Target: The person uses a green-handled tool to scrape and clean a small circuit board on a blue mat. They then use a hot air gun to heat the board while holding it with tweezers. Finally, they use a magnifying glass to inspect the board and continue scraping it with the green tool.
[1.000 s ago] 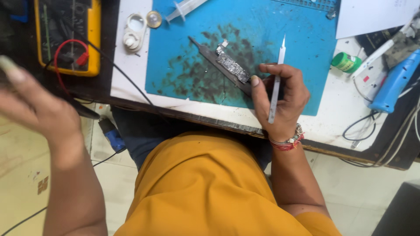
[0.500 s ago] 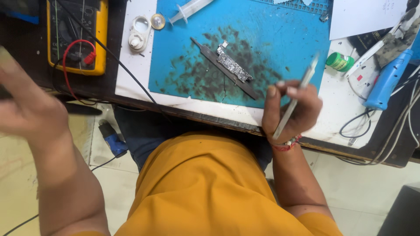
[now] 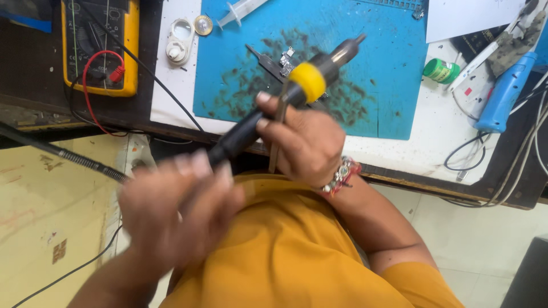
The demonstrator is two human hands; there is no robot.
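The left hand (image 3: 174,214) is motion-blurred; its finger positions on the black handpiece (image 3: 274,114) cannot be resolved. The right hand (image 3: 305,142) covers the handpiece's middle section and most of the thin metal tool (image 3: 278,134) held against it. The handpiece hides part of the small board (image 3: 285,60) on the blue mat (image 3: 388,74). The multimeter (image 3: 100,43) and the syringe (image 3: 240,11) are cut off by the top edge. The blue tool (image 3: 505,94) at right is partly out of frame. The small green container's (image 3: 440,71) markings are too small to tell.
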